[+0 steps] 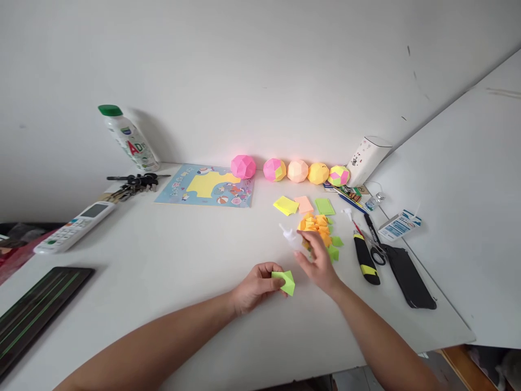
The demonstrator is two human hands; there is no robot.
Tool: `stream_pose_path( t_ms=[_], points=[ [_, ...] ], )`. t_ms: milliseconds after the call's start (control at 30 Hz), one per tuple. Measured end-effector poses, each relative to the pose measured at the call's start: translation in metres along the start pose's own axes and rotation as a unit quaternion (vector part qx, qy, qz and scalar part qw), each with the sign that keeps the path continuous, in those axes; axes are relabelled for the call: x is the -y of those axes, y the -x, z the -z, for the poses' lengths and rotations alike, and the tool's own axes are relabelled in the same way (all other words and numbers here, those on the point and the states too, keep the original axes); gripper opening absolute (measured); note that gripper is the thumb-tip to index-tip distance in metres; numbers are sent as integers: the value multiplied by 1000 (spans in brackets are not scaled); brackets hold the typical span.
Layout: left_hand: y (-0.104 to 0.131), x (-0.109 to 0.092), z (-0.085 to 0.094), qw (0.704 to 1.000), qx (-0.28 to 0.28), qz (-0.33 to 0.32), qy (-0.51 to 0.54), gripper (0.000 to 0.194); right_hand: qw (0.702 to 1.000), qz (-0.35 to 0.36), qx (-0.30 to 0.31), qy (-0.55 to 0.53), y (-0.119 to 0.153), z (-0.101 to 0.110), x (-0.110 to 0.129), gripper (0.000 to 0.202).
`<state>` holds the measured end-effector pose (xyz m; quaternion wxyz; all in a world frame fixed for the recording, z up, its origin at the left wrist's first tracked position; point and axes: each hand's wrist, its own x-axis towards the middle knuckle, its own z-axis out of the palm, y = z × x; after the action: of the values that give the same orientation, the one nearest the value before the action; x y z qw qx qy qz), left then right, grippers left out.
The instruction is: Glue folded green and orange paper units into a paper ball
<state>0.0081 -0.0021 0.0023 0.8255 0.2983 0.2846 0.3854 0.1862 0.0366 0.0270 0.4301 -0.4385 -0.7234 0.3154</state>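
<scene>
My left hand [256,287] pinches a folded green paper piece [288,282] between thumb and fingers, low over the front of the table. To its right, my right hand [319,263] has thumb and fingers around a small translucent white glue bottle [292,237], its thin nozzle tilted up and left. Behind that hand lies a pile of folded orange paper pieces [315,224], partly hidden by my fingers. Several green folded pieces [334,253] are beside the pile. Yellow [286,205], peach [304,205] and green paper stacks [324,206] lie farther back.
Several faceted paper balls, including a pink ball [243,166], line the wall. A utility knife [366,259], scissors [377,254] and black case [411,278] lie right. At left are a remote [75,227], tablet [40,315], keys [132,187], bottle [129,140] and blue card [175,190].
</scene>
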Motion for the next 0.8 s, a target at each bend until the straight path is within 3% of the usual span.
stream_pose_path(
  t_ms=[200, 333, 533, 800],
  points=[
    [0, -4, -1, 1000, 5, 16, 0, 24, 985, -50, -92, -136, 11, 39, 20, 39],
    [0, -8, -3, 1000, 4, 20, -3, 22, 980, -16, -88, -177, 16, 52, 26, 36],
    [-1, -5, 1, 1000, 15, 24, -2, 21, 977, -21, -41, -209, 19, 52, 38, 30],
    [-1, -6, 0, 999, -14, 42, -2, 17, 993, -9, -30, -114, 23, 38, 46, 22]
  ],
)
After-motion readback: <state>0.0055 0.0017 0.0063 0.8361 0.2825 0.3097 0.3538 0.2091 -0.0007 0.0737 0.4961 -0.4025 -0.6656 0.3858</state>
